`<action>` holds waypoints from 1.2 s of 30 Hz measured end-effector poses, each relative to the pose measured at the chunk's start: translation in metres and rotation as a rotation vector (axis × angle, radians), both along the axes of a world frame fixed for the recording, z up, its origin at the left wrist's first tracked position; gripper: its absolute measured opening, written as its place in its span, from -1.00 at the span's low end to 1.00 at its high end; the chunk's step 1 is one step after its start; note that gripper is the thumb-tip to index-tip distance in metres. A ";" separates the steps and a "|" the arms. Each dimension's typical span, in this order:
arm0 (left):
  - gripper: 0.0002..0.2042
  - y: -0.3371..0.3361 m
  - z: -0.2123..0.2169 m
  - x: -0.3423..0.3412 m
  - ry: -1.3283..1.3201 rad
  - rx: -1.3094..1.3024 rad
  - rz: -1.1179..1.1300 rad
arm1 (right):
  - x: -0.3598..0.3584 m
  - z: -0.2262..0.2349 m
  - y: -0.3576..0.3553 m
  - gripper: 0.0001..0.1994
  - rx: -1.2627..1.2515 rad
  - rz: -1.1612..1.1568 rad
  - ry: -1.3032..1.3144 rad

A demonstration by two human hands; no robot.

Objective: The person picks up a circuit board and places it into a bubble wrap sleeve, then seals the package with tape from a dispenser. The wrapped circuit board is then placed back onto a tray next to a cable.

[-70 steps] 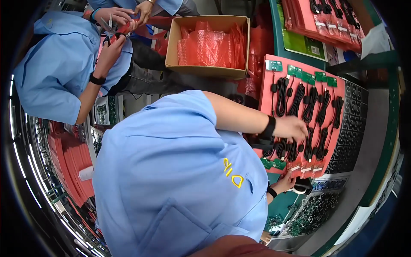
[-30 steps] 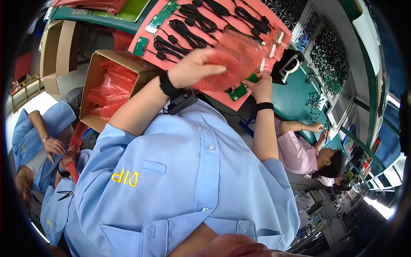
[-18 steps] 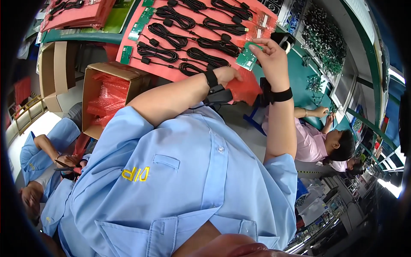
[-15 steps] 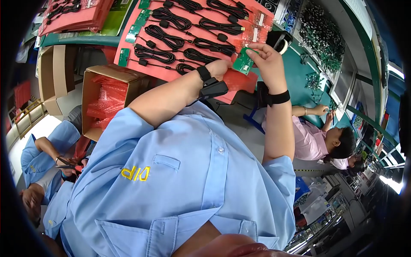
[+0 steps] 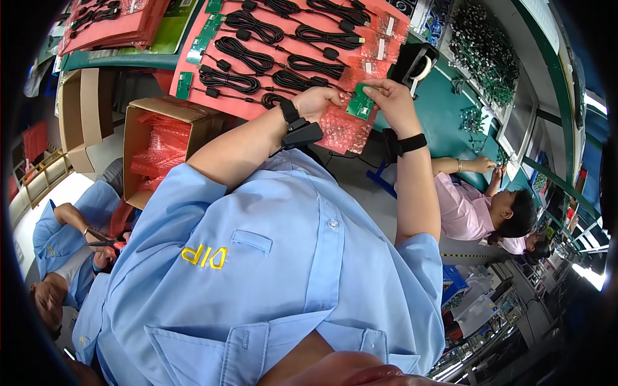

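Observation:
A small green circuit board [image 5: 360, 103] is pinched between the thumb and fingers of my right hand [image 5: 394, 106]. My left hand [image 5: 317, 101] is closed at the edge of a red bubble-wrap bag [image 5: 341, 132], which hangs over the table's near edge just below the board. The board's lower end is right at the bag; whether it lies inside or in front of it I cannot tell. Beyond my hands, several coiled black cables [image 5: 244, 55] lie in rows on a pink sheet [image 5: 193, 61], with green boards [image 5: 184, 85] at their left ends.
A black tape dispenser [image 5: 417, 64] stands right of the sheet on the green table [image 5: 444, 106]. At left, a cardboard box [image 5: 164, 110] holds red bubble wrap. Small parts are heaped in a tray at far right. A person [image 5: 467, 206] works there; another, at left, holds scissors [image 5: 100, 239].
My left hand has moved slightly left, and the bubble-wrap bag, blurred before, now hangs spread below it. The board in my right hand has come left and down, nearer the bag.

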State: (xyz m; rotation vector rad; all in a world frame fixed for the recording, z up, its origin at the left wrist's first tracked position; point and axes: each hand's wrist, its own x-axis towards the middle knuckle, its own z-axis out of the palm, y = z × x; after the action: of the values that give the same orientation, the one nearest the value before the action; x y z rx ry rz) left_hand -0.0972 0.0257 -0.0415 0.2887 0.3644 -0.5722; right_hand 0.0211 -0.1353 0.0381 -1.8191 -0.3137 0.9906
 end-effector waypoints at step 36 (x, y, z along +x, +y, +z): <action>-0.60 -0.015 0.039 0.000 -0.047 0.284 0.063 | -0.007 -0.015 -0.007 -0.78 0.068 -0.174 0.136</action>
State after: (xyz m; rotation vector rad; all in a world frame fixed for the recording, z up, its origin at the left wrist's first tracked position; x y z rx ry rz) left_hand -0.0970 0.0103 -0.0022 0.5608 0.4083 -0.4500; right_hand 0.0139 -0.1423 0.0228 -1.6773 -0.1026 0.9643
